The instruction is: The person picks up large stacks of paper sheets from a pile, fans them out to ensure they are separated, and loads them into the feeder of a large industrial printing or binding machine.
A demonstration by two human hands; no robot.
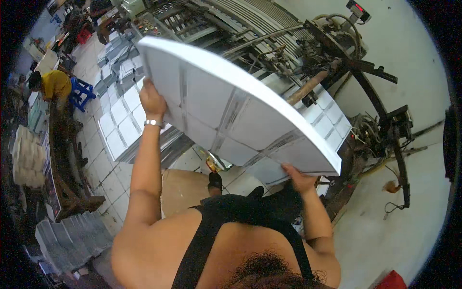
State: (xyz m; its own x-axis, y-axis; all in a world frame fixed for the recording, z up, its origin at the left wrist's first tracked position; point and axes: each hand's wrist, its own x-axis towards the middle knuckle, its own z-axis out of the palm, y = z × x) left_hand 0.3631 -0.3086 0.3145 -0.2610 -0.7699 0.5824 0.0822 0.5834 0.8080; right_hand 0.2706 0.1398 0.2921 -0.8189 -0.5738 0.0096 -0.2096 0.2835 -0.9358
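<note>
A thick stack of large printed paper sheets (207, 96) is held up in front of me, tilted, its white edge curving across the far side. Pale panels divided by dark bands cover its face. My left hand (153, 100), with a silver band at the wrist, grips the left side of the stack. At the near right corner, my right hand (299, 179) is closed on the edge, thumb on top of the sheets. The fingers of both hands are partly hidden by the paper.
A large machine with rollers and bars (231, 33) stands beyond the stack. More printed sheets are piled at left (120, 125) and right (332, 120). A brown cardboard sheet (183, 190) lies by my feet. Far left, a person in a yellow top (57, 85) is beside a blue stool (82, 94).
</note>
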